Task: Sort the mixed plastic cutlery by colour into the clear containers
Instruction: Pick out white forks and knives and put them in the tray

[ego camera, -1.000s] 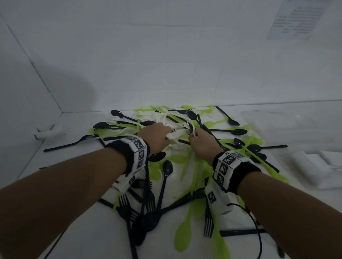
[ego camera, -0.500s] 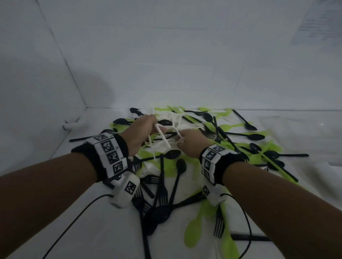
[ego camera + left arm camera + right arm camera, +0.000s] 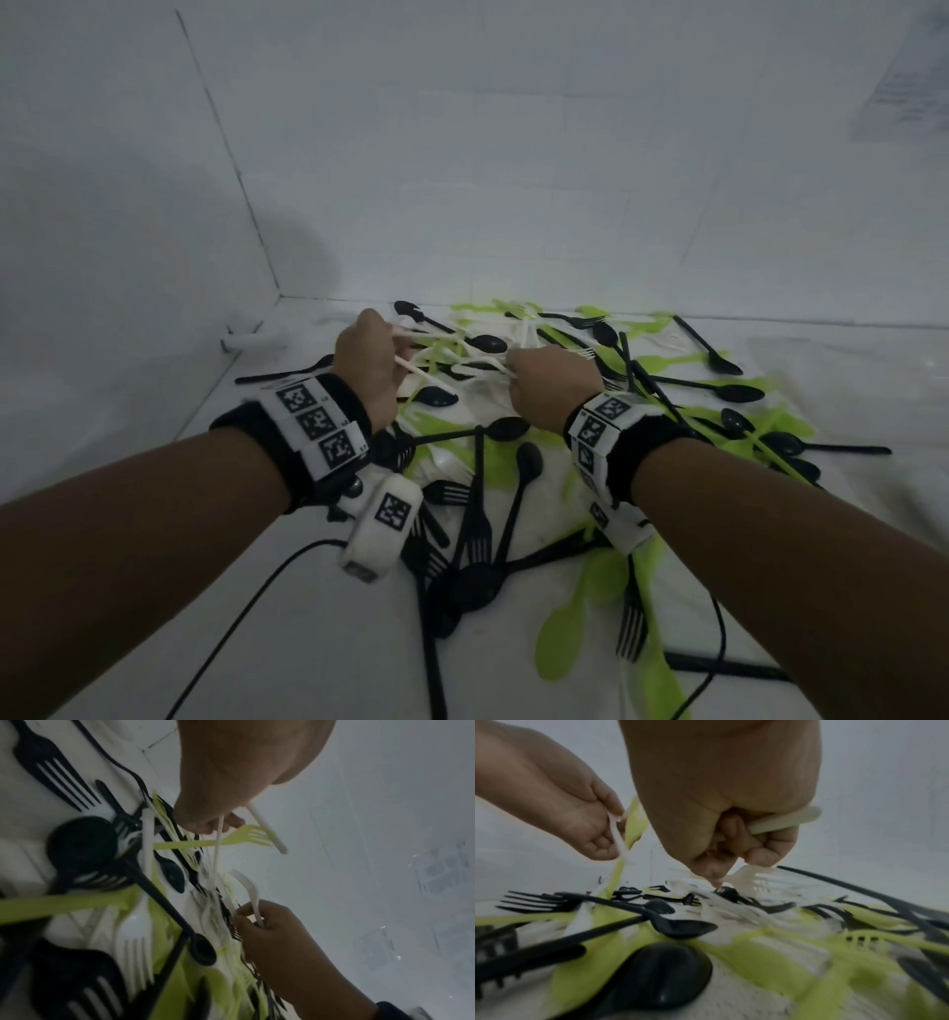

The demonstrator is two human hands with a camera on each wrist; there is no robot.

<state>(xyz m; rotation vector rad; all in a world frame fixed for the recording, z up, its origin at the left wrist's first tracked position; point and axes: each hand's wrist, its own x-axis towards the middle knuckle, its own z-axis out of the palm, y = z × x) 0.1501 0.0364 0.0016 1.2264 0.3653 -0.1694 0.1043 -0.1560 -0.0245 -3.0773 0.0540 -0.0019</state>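
My left hand [image 3: 371,360] pinches white cutlery handles [image 3: 421,377]; my right hand [image 3: 552,380] is curled round a white fork [image 3: 253,896]. Both sit over the far middle of the mixed pile [image 3: 513,462]. Loose white pieces run between my hands, nearer the right. I judge the clear containers [image 3: 442,866] lie right of the pile.

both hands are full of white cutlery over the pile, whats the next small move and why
Probably lift both hands straight up to draw the white pieces free. The left hand holds white cutlery and the right hand holds a white fork, but the pieces still cross green and black cutlery, and no container shows close by.
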